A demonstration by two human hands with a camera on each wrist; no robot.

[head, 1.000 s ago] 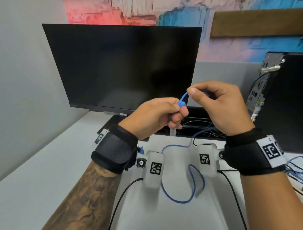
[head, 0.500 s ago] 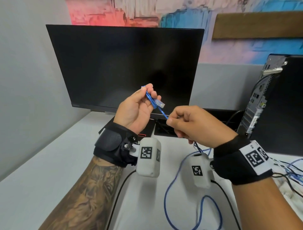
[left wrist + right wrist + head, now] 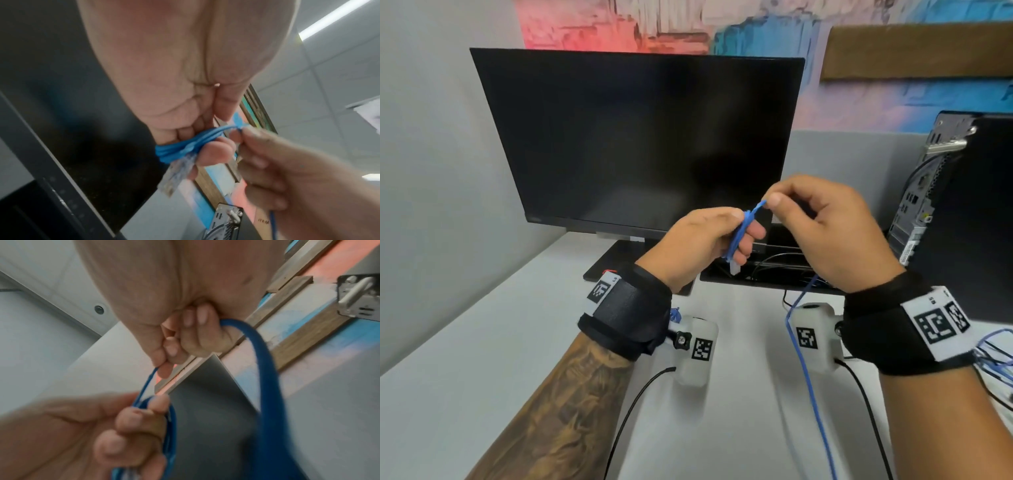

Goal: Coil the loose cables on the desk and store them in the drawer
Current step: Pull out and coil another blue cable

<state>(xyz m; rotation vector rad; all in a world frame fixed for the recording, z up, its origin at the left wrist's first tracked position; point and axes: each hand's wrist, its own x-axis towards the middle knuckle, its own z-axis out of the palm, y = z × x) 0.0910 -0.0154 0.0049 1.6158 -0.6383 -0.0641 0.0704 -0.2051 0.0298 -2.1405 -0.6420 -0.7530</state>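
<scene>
Held up in front of the monitor (image 3: 633,137), above the back part of the surface (image 3: 448,394): a thin blue cable (image 3: 810,377), partly wound. Left hand (image 3: 698,243) clenched on a small bundle of loops, several turns lying side by side across the fingers (image 3: 216,152), with the clear plug (image 3: 734,268) hanging below them. Right hand (image 3: 832,229) pinching the same cable just beside the bundle, thumb and forefinger closed on the running strand; from the right wrist view, the rest arching out of the curled fingers (image 3: 203,337) and dropping away. Tail trailing down past the right wrist toward the near edge of the surface and out of view, so plenty apparently left to wind. More blue strands at the right edge of the surface, next to the computer case (image 3: 962,212), too cut off to count.

Probably light and limp, but springy enough to uncurl if the bundle is let go. Best gripped across all the turns at once, not by the plug, whose small clip looks easy to snap. Likely slick under the skin, so a firm pinch on the feeding strand and gentle tension for even loops. No drawer in sight.
</scene>
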